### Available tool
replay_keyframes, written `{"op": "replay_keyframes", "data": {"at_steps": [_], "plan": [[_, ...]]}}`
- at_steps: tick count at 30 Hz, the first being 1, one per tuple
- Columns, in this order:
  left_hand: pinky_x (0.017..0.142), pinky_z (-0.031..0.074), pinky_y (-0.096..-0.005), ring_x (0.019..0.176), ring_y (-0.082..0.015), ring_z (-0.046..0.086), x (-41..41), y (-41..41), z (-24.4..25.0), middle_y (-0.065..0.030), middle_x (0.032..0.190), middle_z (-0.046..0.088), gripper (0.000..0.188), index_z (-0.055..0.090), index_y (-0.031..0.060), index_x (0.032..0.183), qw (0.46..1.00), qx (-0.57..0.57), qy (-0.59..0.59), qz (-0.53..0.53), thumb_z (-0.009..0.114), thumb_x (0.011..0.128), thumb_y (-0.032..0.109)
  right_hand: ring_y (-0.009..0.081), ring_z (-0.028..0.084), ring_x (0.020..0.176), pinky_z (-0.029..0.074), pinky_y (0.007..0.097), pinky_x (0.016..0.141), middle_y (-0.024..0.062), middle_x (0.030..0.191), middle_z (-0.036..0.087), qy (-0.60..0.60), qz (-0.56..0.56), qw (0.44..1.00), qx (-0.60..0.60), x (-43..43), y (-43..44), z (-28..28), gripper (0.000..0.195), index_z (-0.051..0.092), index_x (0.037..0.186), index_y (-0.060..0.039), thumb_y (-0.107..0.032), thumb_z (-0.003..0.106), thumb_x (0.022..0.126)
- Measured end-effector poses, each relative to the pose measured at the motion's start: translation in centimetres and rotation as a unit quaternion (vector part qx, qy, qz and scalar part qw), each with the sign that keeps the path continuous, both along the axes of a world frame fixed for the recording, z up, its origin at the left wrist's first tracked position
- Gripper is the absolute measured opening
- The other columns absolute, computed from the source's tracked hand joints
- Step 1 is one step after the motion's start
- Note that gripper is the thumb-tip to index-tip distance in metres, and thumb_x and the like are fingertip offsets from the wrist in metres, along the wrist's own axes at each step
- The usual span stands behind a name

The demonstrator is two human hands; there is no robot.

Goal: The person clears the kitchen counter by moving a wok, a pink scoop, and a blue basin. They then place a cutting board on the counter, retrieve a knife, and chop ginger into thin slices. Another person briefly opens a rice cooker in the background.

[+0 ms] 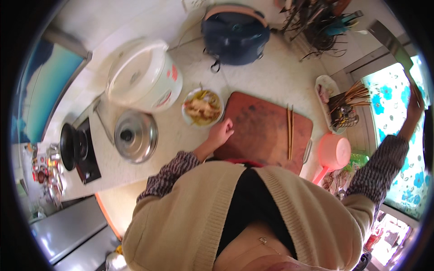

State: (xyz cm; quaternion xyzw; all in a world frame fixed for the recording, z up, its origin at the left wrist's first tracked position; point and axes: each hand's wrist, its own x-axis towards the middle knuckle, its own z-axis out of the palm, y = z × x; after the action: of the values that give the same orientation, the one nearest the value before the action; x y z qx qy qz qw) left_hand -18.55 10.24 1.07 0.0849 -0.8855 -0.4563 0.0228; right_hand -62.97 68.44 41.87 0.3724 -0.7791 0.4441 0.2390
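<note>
My right hand (414, 101) is raised at the far right and grips the handle of a kitchen cleaver (390, 44), its broad blade pointing up and away from me. Loosely curled, my left hand (220, 133) is at the left edge of a reddish-brown cutting board (257, 132), with nothing visible in it. A pair of wooden chopsticks (290, 132) lies across the board's right part. Just beyond my left hand, a white bowl (184, 117) holds pale pieces of food in a yellowish-green liquid or vegetables.
Left of the board are a metal pot lid (139, 142), a white lidded bucket (159, 88) and a black pan (67, 146) on a stove. A dark blue appliance (234, 40) stands behind. To the right are a pink ladle (334, 152), a chopstick holder (342, 117) and a utensil rack (315, 37).
</note>
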Motion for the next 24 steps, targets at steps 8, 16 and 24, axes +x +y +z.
{"op": "replay_keyframes", "data": {"at_steps": [8, 16, 24], "plan": [[0.071, 0.046, -0.0381, 0.082, -0.0281, 0.057, 1.8, -0.9, 2.0, -0.0111, 0.085, 0.059, 0.011, 0.057, 0.0071, 0.089, 0.993, -0.067, 0.092, 0.020, 0.059, 0.078, 0.011, 0.0272, 0.054, 0.107, 0.050, 0.0330, 0.086, 0.0206, 0.120, 0.052, -0.344, 0.021, 0.895, -0.283, 20.2, 9.1, -8.1, 0.041, 0.045, 0.120, 0.0095, -0.016, 0.050, 0.089], [0.091, 0.039, -0.0412, 0.108, -0.0264, 0.050, -1.6, -10.8, 2.2, -0.0068, 0.110, 0.059, 0.028, 0.060, 0.0105, 0.106, 0.908, -0.393, 0.140, 0.042, 0.048, 0.080, 0.007, 0.0251, 0.063, 0.082, 0.055, 0.0329, 0.064, 0.0192, 0.099, 0.061, -0.604, -0.009, 0.726, -0.330, 37.0, -18.5, -26.9, 0.025, 0.051, 0.107, 0.0006, -0.012, 0.052, 0.086], [0.084, 0.041, -0.0388, 0.101, -0.0239, 0.049, -2.4, -11.6, 2.8, -0.0037, 0.100, 0.055, 0.031, 0.058, 0.0157, 0.107, 0.886, -0.461, 0.031, -0.044, 0.059, 0.076, 0.012, 0.0298, 0.066, 0.077, 0.058, 0.0305, 0.061, 0.0197, 0.097, 0.062, -0.678, 0.000, 0.578, -0.455, 44.3, -20.5, -35.7, 0.025, 0.049, 0.106, 0.0023, -0.015, 0.053, 0.089]]}}
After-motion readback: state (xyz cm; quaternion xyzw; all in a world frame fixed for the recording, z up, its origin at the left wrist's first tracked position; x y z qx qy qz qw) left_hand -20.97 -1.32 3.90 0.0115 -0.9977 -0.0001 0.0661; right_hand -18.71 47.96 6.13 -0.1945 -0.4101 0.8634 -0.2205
